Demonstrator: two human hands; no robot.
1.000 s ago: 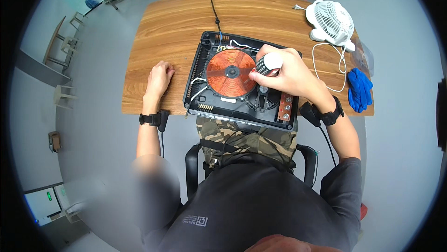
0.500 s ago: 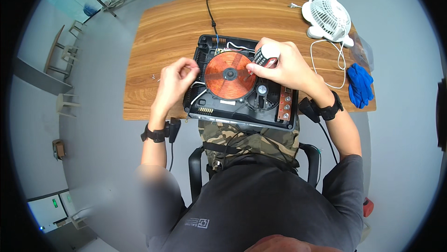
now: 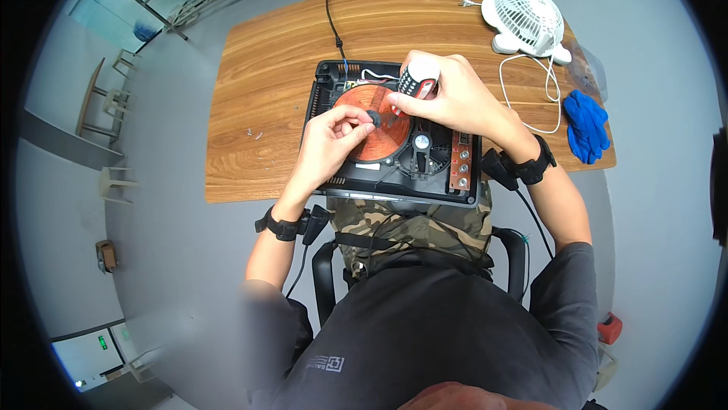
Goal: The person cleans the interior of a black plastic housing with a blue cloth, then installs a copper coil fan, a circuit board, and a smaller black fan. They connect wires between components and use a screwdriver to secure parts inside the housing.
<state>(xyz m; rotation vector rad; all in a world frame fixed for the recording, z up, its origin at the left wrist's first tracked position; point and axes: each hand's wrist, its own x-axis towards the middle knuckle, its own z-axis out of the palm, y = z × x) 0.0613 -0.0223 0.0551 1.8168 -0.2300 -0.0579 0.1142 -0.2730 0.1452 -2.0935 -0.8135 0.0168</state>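
Observation:
An open induction cooker base (image 3: 394,183), a black shallow housing, lies at the table's near edge with its round copper coil (image 3: 371,148) exposed. My left hand (image 3: 330,141) reaches over the coil, thumb and forefinger pinched at the dark centre piece (image 3: 374,117); what they hold, if anything, is too small to make out. My right hand (image 3: 447,95) is wrapped round a stubby cylindrical object (image 3: 418,78), white-topped with black and red sides, tilted above the coil's right part. Its lower end is mostly hidden by my fingers. A small fan (image 3: 422,154) and a brown button board (image 3: 461,161) sit inside the housing's right side.
A white desk fan (image 3: 527,20) with a loose cable (image 3: 559,111) stands at the table's far right. Blue gloves (image 3: 586,128) lie by the right edge, near a clear plastic bag (image 3: 588,73). Small scraps (image 3: 258,136) lie left of the housing. A black cord (image 3: 334,27) runs off the far edge.
My left hand has moved right, from the housing's left edge to the coil's centre. The right hand, still holding the cylindrical object, has shifted slightly left and up.

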